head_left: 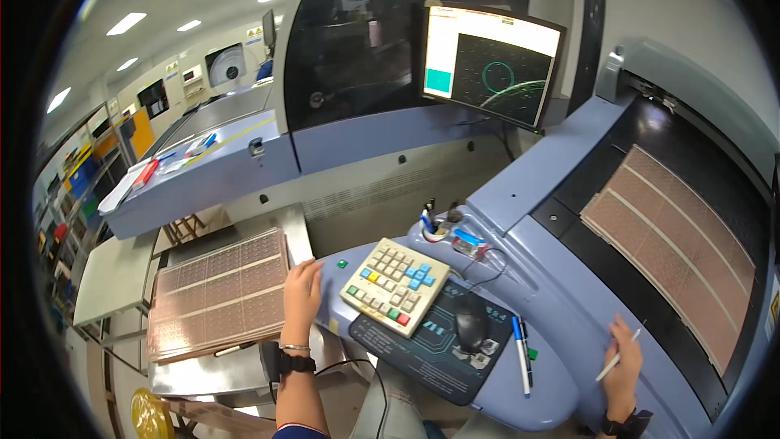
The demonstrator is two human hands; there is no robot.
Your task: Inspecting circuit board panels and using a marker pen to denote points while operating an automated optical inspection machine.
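Fingers of the person's left hand are loosely bent and partly apart, with nothing visible in their hold; they are at the right edge of a stack of copper-coloured panels on a metal table, though whether they touch it cannot be told. At lower right, the right hand is closed around a slim white stick, which slants out past the hand at both ends. Beyond that hand, more copper-coloured sheets lie on the black bed of the machine. Between the two hands, a blue-grey shelf bears a cream keypad with coloured keys, a black mouse on a dark mat, and a blue-and-white marker. Above, a lit monitor shows a green circle on black.
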